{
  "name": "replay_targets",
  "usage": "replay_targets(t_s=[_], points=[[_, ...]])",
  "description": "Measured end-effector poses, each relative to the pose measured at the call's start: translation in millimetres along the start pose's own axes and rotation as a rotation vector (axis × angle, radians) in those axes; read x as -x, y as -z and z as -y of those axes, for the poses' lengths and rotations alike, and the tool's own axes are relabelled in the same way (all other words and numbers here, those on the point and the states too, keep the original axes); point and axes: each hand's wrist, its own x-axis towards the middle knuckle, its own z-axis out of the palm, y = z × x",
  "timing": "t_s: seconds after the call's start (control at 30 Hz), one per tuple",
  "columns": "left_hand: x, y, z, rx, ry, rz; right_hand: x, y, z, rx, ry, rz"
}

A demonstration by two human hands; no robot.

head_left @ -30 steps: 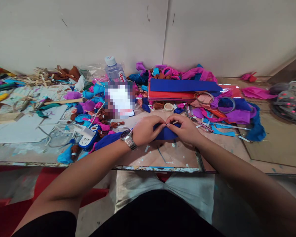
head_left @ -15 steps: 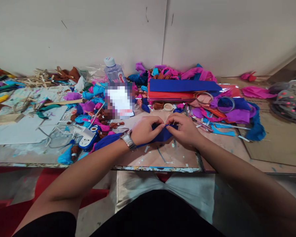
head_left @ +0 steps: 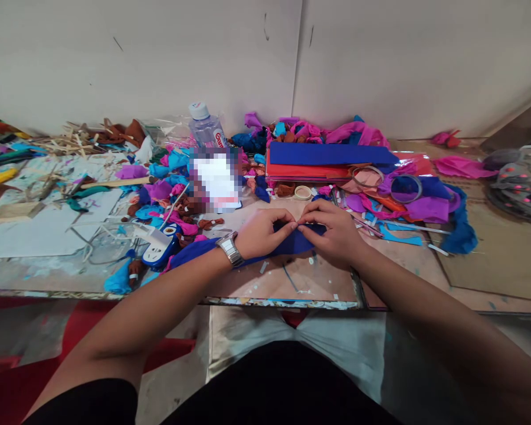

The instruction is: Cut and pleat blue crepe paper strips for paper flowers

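A long dark blue strip (head_left: pixel 294 242) of thin crinkled material lies across the table below my hands and runs left under my forearm. My left hand (head_left: pixel 263 235), with a metal watch on the wrist, pinches the strip's upper edge between thumb and forefinger. Right beside it, my right hand (head_left: pixel 331 233) pinches the same edge, the fingertips of both hands almost touching. A roll of tape (head_left: pixel 302 192) lies just behind the hands. Farther back, a folded blue sheet (head_left: pixel 331 154) rests on red sheets (head_left: pixel 310 172).
A bottle (head_left: pixel 207 127) stands behind a blurred phone (head_left: pixel 219 183). A power strip (head_left: pixel 161 248) with cables sits at left among colourful crumpled bundles. Wood sticks (head_left: pixel 79 139) are piled at back left. Clear tape rolls (head_left: pixel 406 189) lie on scraps at right. The table's edge (head_left: pixel 283 304) is near me.
The fingers of my right hand have shifted slightly along the blue strip, and more of the strip shows to the right. My left hand keeps its pinch.
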Motion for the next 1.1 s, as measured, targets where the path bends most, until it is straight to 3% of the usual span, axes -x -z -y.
replay_targets(t_s=[0.17, 0.37, 0.5, 1.1], points=[[0.9, -1.6, 0.9, -0.039, -0.056, -0.020, -0.8, 1.0, -0.1, -0.004, 0.001, 0.001], [3.2, -5.8, 0.0, -0.234, -0.261, -0.153, -2.8, 1.3, 1.1, -0.131, -0.105, -0.014], [3.6, -7.2, -1.1, -0.328, -0.341, -0.173, -4.4, 0.6, 3.2, -0.203, -0.165, -0.018], [5.0, -8.3, -0.6, -0.378, -0.308, -0.151, -4.0, -6.4, 4.0, -0.222, -0.291, 0.011]])
